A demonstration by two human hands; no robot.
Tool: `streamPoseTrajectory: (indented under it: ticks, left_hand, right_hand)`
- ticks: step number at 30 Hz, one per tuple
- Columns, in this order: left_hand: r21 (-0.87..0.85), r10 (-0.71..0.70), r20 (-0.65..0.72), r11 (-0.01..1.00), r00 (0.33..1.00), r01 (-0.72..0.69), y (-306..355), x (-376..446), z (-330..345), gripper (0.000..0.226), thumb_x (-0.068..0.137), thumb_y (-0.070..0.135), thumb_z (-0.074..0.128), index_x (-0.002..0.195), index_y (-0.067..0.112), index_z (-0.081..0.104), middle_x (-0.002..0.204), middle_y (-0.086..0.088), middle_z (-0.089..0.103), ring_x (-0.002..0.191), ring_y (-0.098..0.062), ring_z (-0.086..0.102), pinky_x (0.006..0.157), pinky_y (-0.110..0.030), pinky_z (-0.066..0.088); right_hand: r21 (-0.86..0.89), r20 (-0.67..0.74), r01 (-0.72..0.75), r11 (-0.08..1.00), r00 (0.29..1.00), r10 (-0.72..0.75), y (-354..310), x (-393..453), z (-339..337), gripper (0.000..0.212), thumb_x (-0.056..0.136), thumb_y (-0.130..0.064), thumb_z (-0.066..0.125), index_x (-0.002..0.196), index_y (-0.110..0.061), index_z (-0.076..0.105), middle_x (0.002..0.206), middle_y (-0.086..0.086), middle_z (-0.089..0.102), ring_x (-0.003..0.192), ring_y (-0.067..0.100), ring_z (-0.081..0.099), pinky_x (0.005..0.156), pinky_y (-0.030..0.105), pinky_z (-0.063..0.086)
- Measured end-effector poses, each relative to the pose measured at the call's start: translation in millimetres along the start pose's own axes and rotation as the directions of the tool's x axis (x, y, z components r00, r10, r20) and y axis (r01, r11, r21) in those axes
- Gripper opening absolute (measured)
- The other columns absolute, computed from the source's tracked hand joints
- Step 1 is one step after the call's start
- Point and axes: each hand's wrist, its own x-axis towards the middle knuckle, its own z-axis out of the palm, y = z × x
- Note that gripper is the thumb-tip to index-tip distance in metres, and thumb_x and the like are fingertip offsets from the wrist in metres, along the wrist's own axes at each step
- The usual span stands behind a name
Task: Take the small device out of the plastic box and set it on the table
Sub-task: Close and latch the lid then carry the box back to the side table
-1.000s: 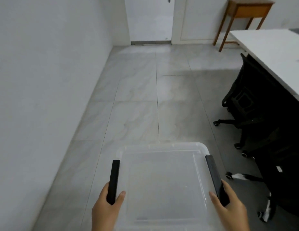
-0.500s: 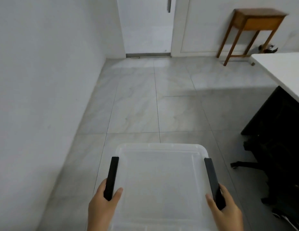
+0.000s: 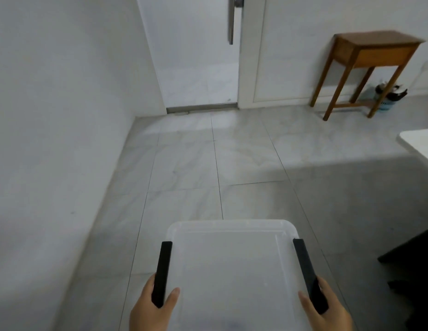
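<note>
Clear plastic made up the box (image 3: 232, 266), which was carried lid-up between the two hands above the tiled floor (image 3: 232, 163). The left hand (image 3: 152, 309) was closed on the near end of the black handle (image 3: 162, 273) on its side, thumb lying over onto the lid and fingers curled under the bar. The right hand (image 3: 326, 306) gripped the other black handle (image 3: 308, 274) the same way, thumb on the lid's edge. The lid spread flat between the thumbs and reached well ahead of both hands, its far rounded corners beyond the handle tips. The small device could not be made out: the cloudy lid hid whatever lay inside, apart from a faint dark smudge near the bottom edge between the wrists. No brand, label or writing could be read on the box or handles. Far ahead of the hands stood a white door (image 3: 196, 56) with a long metal bar, and far ahead to the right a wooden side table (image 3: 370, 53) against the wall. A corner of the white desk (image 3: 420, 142) showed ahead and to the right of the right hand.
</note>
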Motion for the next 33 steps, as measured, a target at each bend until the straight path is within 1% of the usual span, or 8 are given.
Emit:
streamPoseTrajectory:
  ticks: [4,7,10,13,17,21,26,33]
  left_hand:
    - [0.016,-0.024,0.021,1.0,0.999,0.024,67,85,29,0.061,0.075,0.02,0.07,0.128,0.008,0.044,0.122,-0.016,0.058,0.109,-0.032,0.054,0.096,-0.037,0.039]
    - [0.032,-0.03,0.053,0.999,0.998,0.029,109,157,55,0.06,0.073,0.019,0.071,0.126,0.007,0.046,0.119,-0.016,0.059,0.105,-0.031,0.055,0.095,-0.037,0.04]
    - [0.032,-0.022,0.074,0.999,0.997,0.019,158,239,80,0.059,0.072,0.016,0.072,0.125,0.005,0.048,0.112,-0.014,0.059,0.099,-0.029,0.055,0.094,-0.037,0.04]
    - [0.029,0.014,0.055,0.999,0.998,-0.016,221,315,94,0.058,0.071,0.013,0.073,0.123,0.003,0.05,0.117,-0.018,0.061,0.105,-0.033,0.056,0.094,-0.037,0.04]
    - [0.074,0.075,0.115,0.994,0.991,-0.084,318,410,120,0.057,0.072,0.015,0.072,0.124,0.006,0.05,0.12,-0.019,0.06,0.108,-0.034,0.055,0.096,-0.039,0.038]
    - [0.126,0.117,0.208,0.981,0.971,-0.145,404,479,172,0.058,0.073,0.014,0.072,0.125,0.005,0.049,0.119,-0.021,0.06,0.109,-0.036,0.055,0.097,-0.04,0.038]
    - [0.178,0.176,0.329,0.953,0.928,-0.244,501,553,272,0.058,0.075,0.02,0.07,0.127,0.01,0.047,0.122,-0.016,0.059,0.111,-0.033,0.054,0.097,-0.038,0.038]
    - [0.164,0.273,0.437,0.913,0.857,-0.374,674,610,419,0.058,0.076,0.021,0.069,0.128,0.011,0.045,0.124,-0.015,0.057,0.112,-0.032,0.053,0.098,-0.038,0.038]
  right_hand:
    - [-0.004,-0.036,0.0,1.0,0.999,0.0,-67,89,19,0.052,0.07,0.001,0.071,0.119,0.001,0.053,0.112,0.028,0.062,0.104,0.039,0.058,0.095,0.043,0.041]
    - [-0.04,-0.014,-0.022,0.999,1.0,0.022,-104,157,45,0.053,0.071,-0.004,0.071,0.12,0.003,0.051,0.113,0.026,0.062,0.102,0.039,0.058,0.093,0.04,0.042]
    - [-0.043,-0.03,-0.06,0.997,0.998,0.059,-141,237,76,0.055,0.071,-0.006,0.072,0.121,0.0,0.049,0.116,0.024,0.061,0.105,0.037,0.057,0.096,0.041,0.04]
    - [-0.005,-0.041,-0.105,0.994,0.994,0.104,-190,306,105,0.056,0.074,-0.008,0.07,0.125,-0.003,0.047,0.121,0.024,0.059,0.109,0.036,0.055,0.099,0.043,0.038]
    - [0.075,-0.107,-0.117,0.99,0.986,0.125,-256,389,122,0.057,0.075,-0.008,0.068,0.127,-0.007,0.045,0.122,0.023,0.058,0.11,0.036,0.055,0.098,0.043,0.04]
    - [0.159,-0.2,-0.154,0.975,0.962,0.184,-294,467,119,0.054,0.075,-0.004,0.068,0.125,-0.004,0.047,0.118,0.025,0.06,0.108,0.037,0.056,0.095,0.042,0.041]
    - [0.248,-0.273,-0.214,0.945,0.92,0.28,-315,585,102,0.053,0.074,-0.002,0.069,0.123,-0.002,0.049,0.12,0.025,0.059,0.11,0.037,0.055,0.098,0.044,0.039]
    - [0.347,-0.384,-0.191,0.918,0.864,0.325,-367,757,20,0.055,0.076,-0.001,0.066,0.126,-0.001,0.045,0.125,0.025,0.055,0.115,0.036,0.052,0.099,0.043,0.038]
